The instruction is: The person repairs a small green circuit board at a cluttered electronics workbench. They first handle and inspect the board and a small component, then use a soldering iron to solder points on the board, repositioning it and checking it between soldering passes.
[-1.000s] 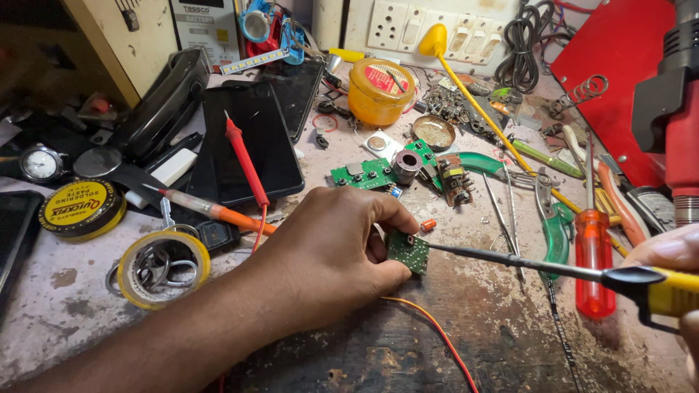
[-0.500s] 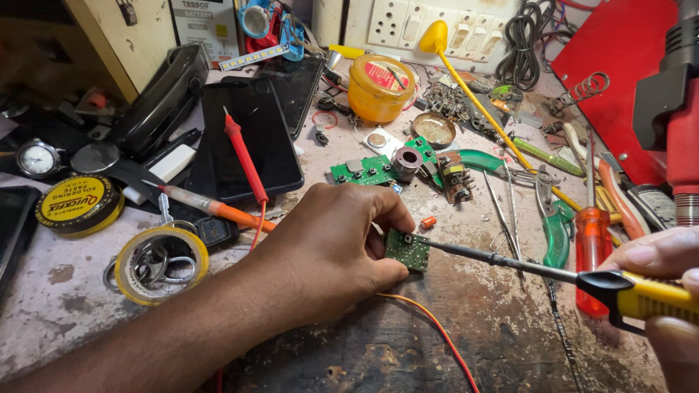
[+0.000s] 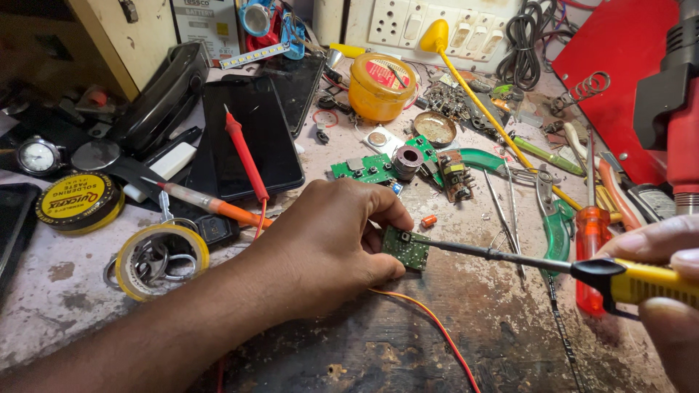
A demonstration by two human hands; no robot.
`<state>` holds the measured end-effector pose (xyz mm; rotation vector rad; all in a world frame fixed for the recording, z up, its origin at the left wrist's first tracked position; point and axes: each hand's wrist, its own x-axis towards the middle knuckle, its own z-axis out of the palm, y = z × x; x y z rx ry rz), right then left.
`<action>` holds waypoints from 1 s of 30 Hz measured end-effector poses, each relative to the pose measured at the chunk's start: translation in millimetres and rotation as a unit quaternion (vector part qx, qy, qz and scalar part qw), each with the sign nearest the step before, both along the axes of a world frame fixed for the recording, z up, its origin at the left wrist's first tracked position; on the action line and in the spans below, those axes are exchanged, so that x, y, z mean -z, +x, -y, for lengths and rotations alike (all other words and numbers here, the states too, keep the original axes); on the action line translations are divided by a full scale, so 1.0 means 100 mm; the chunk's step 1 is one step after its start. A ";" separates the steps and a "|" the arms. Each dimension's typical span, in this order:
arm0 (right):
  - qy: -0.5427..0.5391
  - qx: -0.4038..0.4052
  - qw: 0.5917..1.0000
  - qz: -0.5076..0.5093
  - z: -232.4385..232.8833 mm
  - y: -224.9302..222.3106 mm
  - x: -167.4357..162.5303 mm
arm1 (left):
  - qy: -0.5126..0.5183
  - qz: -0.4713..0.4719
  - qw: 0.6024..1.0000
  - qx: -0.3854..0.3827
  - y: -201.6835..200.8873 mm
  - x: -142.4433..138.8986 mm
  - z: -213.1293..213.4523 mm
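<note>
Head view: left hand (image 3: 320, 244) pinches circuit board (image 3: 406, 248), soldering iron (image 3: 582, 271) touching.

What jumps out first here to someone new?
At centre, the left hand pins a small green circuit board to the worn bench, while the right hand holds a yellow-handled soldering iron with its tip on the board. Behind them sit a yellow jar and a black phone.

Left hand (image 3: 320, 244) pins a small green circuit board (image 3: 406, 248) to the worn desk (image 3: 408, 342); right hand (image 3: 666, 280) w/ yellow-handled soldering iron (image 3: 582, 271), tip touching the board's edge. Orange wire (image 3: 429, 324) trails toward the camera.
</note>
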<state>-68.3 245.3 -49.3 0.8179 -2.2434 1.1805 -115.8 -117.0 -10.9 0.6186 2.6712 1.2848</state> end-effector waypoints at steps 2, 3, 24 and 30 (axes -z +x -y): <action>0.011 -0.004 1.000 0.004 -0.05 -0.04 -0.02 | 0.001 0.002 1.000 -0.001 0.00 0.00 0.00; 0.003 -0.017 1.000 0.009 -0.08 -0.06 -0.02 | 0.001 0.001 1.000 -0.001 0.00 0.00 0.00; -0.043 -0.069 0.996 -0.021 -0.48 -0.38 0.19 | 0.003 0.049 0.999 0.010 -0.04 -0.03 0.03; -0.045 -0.076 0.996 -0.029 -0.50 -0.35 0.23 | 0.006 0.041 0.999 0.012 -0.04 -0.03 0.02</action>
